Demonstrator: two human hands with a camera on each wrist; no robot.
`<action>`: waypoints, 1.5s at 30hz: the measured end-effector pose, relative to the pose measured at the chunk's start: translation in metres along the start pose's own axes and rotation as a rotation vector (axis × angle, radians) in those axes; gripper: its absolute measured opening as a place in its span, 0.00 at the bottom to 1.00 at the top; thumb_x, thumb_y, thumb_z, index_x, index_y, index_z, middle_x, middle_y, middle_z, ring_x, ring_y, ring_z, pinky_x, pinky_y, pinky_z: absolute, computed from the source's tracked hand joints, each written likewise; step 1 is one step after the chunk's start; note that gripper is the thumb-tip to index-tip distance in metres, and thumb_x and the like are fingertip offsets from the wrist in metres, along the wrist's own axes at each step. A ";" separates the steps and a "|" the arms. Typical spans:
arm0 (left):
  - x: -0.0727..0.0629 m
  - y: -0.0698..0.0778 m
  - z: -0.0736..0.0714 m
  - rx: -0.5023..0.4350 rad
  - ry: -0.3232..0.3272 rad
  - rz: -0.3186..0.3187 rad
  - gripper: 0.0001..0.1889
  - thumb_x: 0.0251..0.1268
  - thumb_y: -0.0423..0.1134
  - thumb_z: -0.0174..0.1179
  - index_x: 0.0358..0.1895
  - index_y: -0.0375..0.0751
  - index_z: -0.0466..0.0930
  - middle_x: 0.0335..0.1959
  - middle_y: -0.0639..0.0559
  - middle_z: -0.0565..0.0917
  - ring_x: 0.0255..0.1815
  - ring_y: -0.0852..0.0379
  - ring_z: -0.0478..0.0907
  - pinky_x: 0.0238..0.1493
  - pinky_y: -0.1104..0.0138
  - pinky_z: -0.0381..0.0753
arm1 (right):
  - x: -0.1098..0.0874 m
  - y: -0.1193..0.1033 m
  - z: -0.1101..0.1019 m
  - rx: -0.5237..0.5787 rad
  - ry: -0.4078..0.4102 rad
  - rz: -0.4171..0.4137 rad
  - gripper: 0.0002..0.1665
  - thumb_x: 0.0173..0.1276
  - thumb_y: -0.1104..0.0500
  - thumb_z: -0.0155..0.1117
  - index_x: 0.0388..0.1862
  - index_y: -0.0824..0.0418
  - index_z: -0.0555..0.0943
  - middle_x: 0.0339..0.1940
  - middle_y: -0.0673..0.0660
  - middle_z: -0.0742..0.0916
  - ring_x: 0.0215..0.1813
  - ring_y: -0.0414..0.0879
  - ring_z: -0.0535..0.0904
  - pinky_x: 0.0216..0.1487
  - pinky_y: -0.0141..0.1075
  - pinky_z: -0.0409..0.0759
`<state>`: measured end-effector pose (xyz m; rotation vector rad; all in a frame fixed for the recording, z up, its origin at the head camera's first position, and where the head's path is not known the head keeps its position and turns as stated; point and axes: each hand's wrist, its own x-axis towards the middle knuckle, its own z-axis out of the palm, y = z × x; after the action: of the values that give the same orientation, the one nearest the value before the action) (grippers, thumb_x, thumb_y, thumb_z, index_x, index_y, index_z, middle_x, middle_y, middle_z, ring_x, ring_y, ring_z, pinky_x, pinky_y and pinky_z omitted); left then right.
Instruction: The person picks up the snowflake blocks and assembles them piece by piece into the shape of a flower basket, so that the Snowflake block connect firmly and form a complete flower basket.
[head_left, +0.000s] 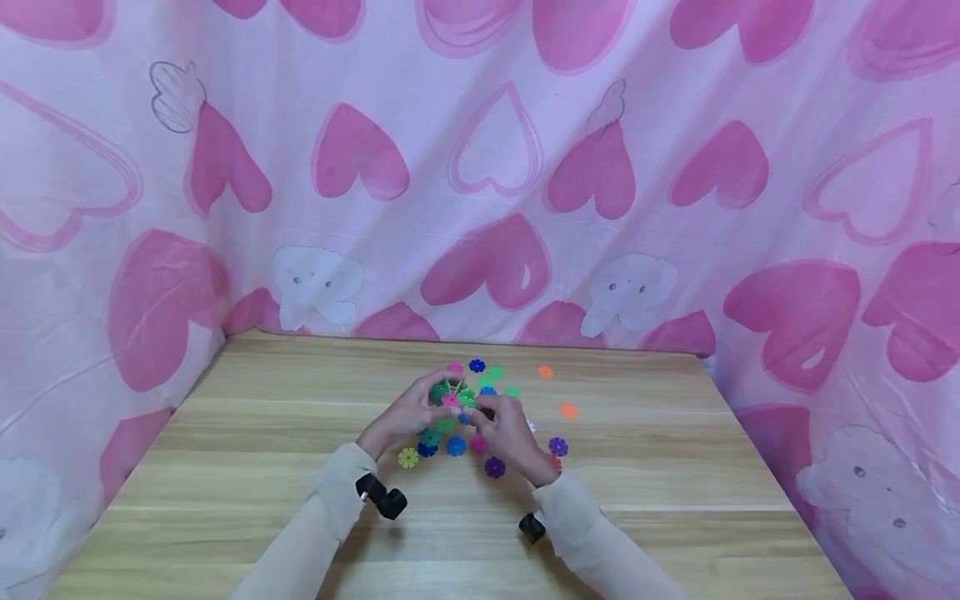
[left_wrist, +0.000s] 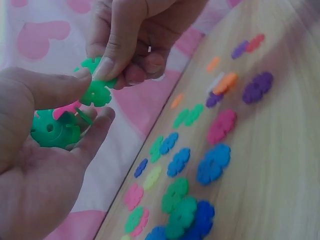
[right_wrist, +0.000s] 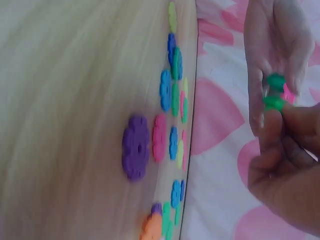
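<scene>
Over the middle of the table, my left hand (head_left: pixel 405 410) holds a small cluster of flower-shaped plastic interlocking discs. A dark green disc (left_wrist: pixel 50 131) lies by its palm, joined with a pink disc (left_wrist: pixel 66 108). Thumb and fingertips of my right hand (head_left: pixel 510 429) pinch a bright green disc (left_wrist: pixel 96 94) at the cluster's edge. The left thumb reaches right up to that disc in the left wrist view. Both hands meet above the table, seen from the side in the right wrist view. Part of the cluster is hidden behind the fingers.
Loose discs lie on the wooden table (head_left: pixel 247 467) beneath and around the hands, among them a yellow disc (head_left: pixel 408 457), a purple disc (head_left: pixel 495 467) and an orange disc (head_left: pixel 567 411). A pink heart-patterned curtain (head_left: pixel 495 150) hangs behind the table and along both sides.
</scene>
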<state>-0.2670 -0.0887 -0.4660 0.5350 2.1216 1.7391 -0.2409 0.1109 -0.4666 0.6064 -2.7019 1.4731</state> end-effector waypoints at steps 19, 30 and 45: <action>-0.011 -0.009 -0.010 0.009 -0.158 0.119 0.48 0.61 0.48 0.70 0.80 0.57 0.50 0.82 0.50 0.54 0.82 0.43 0.45 0.75 0.32 0.47 | 0.014 0.006 -0.031 -0.056 -0.249 -0.130 0.14 0.77 0.60 0.55 0.30 0.57 0.83 0.25 0.50 0.80 0.23 0.38 0.68 0.26 0.29 0.71; -0.001 -0.010 0.006 -0.072 0.032 0.112 0.32 0.69 0.33 0.62 0.75 0.41 0.62 0.75 0.39 0.65 0.81 0.40 0.51 0.76 0.33 0.43 | 0.020 -0.004 -0.028 -0.106 -0.113 -0.059 0.15 0.75 0.61 0.59 0.27 0.60 0.83 0.20 0.50 0.77 0.20 0.38 0.64 0.22 0.27 0.65; 0.002 -0.008 0.004 -0.036 0.103 0.084 0.30 0.69 0.38 0.63 0.73 0.48 0.65 0.75 0.42 0.65 0.80 0.41 0.52 0.76 0.32 0.43 | 0.032 0.009 -0.042 -0.159 -0.060 -0.011 0.10 0.74 0.61 0.61 0.43 0.62 0.88 0.36 0.58 0.89 0.32 0.42 0.78 0.33 0.33 0.80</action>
<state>-0.2677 -0.0860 -0.4743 0.5430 2.1617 1.8847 -0.2811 0.1385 -0.4447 0.6656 -2.8204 1.2418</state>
